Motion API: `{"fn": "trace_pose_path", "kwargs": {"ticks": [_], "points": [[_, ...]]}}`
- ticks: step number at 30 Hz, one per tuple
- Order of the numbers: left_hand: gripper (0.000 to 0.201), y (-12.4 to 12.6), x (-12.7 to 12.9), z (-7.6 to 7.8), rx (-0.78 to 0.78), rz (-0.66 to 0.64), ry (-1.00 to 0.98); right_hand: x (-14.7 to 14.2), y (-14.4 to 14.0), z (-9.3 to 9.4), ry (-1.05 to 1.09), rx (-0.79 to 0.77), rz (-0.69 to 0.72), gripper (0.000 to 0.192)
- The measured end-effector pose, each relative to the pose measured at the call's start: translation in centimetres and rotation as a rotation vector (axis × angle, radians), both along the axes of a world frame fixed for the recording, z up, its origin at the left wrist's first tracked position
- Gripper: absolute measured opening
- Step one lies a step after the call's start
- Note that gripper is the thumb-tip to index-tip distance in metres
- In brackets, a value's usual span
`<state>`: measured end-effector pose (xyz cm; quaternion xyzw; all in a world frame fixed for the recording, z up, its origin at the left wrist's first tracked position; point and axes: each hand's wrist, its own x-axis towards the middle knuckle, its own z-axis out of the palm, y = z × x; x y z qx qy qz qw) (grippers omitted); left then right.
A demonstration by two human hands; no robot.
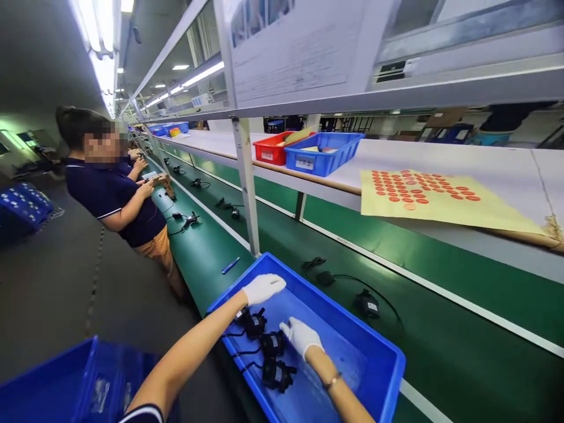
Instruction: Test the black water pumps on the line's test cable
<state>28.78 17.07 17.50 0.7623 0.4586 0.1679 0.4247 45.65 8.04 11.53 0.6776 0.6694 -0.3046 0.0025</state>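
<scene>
A blue plastic bin (335, 308) stands before me, partly on the green bench. Along its left side lie several small black devices with cords (277, 376); their exact kind I cannot make out. My left hand (264, 289), in a white glove, is over the bin's far left part, fingers stretched out to the right and nothing visible in them. Just right of the black devices is my right hand (302, 336), also gloved in white. Its fingers are apart and point toward them, and it holds nothing visible.
Behind the bin, a corded black device (368, 304) lies on the green conveyor belt (440, 299). A blue pen (230, 265) rests on the bench. A red tray (269, 150), a blue tray (324, 154) and a yellow sticker sheet (423, 197) occupy the shelf. A co-worker (118, 176) stands left.
</scene>
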Motion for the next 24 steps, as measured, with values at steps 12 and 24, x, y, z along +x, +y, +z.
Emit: {"fn": "trace_pose_path", "kwargs": {"ticks": [12,24], "points": [[0.062,-11.4,-9.3,-3.8,-0.439,0.247,-0.443,-5.4,-3.9,7.1,0.066,0.277,0.071,0.032],[0.058,-29.5,-18.5,-0.7,-1.092,0.402,-1.322,-18.5,-17.7,13.2,0.712,0.201,-0.015,0.034]]}}
